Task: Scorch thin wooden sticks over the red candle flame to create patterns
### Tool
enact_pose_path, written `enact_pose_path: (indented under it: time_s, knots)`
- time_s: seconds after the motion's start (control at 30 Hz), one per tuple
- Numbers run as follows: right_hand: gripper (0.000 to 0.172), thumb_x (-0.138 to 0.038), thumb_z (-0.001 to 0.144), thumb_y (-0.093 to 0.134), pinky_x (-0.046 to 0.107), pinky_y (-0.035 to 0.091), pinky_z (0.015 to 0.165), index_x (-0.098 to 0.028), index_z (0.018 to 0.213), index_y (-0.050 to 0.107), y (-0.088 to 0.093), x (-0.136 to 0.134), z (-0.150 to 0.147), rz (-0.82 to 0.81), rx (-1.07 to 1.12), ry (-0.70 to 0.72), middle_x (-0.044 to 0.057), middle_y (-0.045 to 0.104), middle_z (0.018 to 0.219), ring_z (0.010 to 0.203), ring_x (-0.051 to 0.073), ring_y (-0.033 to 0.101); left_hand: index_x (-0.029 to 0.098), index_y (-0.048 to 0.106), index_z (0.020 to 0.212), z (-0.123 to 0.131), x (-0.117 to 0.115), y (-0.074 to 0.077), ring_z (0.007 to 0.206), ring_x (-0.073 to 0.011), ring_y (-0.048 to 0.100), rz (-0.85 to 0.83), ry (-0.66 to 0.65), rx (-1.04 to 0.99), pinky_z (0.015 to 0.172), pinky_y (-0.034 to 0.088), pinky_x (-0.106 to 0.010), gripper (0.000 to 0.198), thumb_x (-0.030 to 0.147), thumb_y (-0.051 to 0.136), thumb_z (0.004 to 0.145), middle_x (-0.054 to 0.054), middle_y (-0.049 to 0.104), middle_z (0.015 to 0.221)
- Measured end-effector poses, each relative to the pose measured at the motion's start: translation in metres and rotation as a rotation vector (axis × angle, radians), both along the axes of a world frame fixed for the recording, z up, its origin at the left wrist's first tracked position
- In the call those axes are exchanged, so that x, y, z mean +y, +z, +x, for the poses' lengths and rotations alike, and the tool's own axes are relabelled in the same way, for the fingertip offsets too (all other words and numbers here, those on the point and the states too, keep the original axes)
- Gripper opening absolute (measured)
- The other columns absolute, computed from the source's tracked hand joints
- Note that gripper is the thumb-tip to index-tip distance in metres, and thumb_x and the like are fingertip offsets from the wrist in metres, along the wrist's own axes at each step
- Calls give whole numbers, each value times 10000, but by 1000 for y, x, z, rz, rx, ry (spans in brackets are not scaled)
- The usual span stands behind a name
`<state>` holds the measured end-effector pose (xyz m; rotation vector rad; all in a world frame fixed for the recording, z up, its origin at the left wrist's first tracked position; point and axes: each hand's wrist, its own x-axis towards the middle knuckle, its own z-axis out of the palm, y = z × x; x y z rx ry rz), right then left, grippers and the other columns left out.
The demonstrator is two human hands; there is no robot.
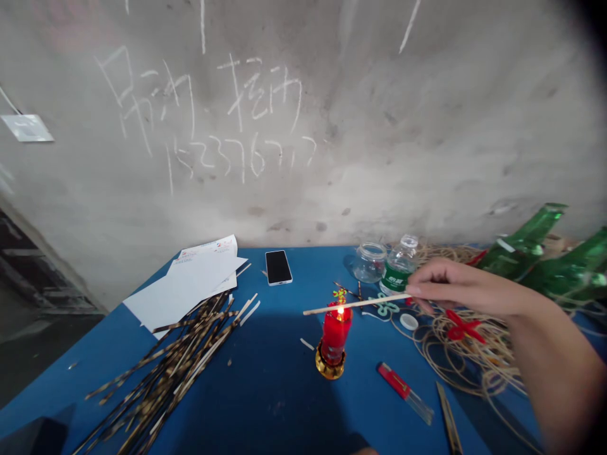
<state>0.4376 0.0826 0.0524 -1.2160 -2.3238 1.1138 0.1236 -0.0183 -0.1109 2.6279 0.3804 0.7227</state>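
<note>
Blue counter (275, 392), centre frame: right hand (450, 287) pinches a stick (355, 304) level over the lit candle (334, 335); a steady height above the flame is advised; left hand unseen.

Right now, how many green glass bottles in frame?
2, both at far right. Upper bottle sits near the wall, neck pointing up-right; lower bottle is in front of it, cut by the frame edge. More may be hidden out of frame.

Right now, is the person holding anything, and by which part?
Yes: the right hand pinches a thin pale stick by one end; the rest reaches over the flame of the red candle.
</note>
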Motion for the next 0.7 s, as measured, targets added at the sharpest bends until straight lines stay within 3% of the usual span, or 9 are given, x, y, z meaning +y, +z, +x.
enact_pose_path:
  time_s: [0.13, 0.3, 0.43, 0.6, 0.7]
  knots:
    - [600, -717, 1033, 669, 321, 287, 540, -203, 745, 781, -5, 4, 9, -7, 21, -2, -3, 556, 616, 535, 117, 409, 194, 739, 718, -11, 21, 6, 599, -101, 699, -1, 24, -13, 591, 566, -210, 671, 549, 429, 1196, 33, 678, 621]
    - [622, -732, 1033, 658, 317, 244, 507, -213, 699, 734, -12, 9, 24, -38, 37, -22, -42, 434, 548, 489, 104, 313, 206, 753, 728, -14, 29, 11, 609, -115, 711, 2, 34, -13, 603, 582, -224, 597, 538, 529, 1171, 29, 693, 624]
    - [589, -717, 1034, 670, 307, 241, 489, -218, 726, 733, -16, 11, 35, -61, 48, -50, -41, 457, 562, 489, 104, 313, 189, 750, 747, -17, 35, 12, 611, -103, 714, 7, 44, -4, 610, 588, -214, 640, 562, 469, 1184, 24, 726, 679]
    - [587, -717, 1023, 685, 302, 213, 468, -213, 726, 738, -19, 11, 42, -78, 69, -72, -17, 535, 597, 499, 101, 343, 217, 782, 795, -28, 50, 17, 674, -123, 737, 10, 70, -1, 593, 577, -222, 507, 531, 595, 1147, 4, 759, 728]
    - [580, -705, 1015, 705, 303, 198, 463, -210, 717, 738, -19, 11, 45, -84, 84, -85, -10, 553, 618, 505, 97, 349, 208, 790, 824, -38, 60, 21, 680, -131, 745, 9, 90, -3, 627, 604, -238, 556, 531, 509, 1179, 18, 731, 700]
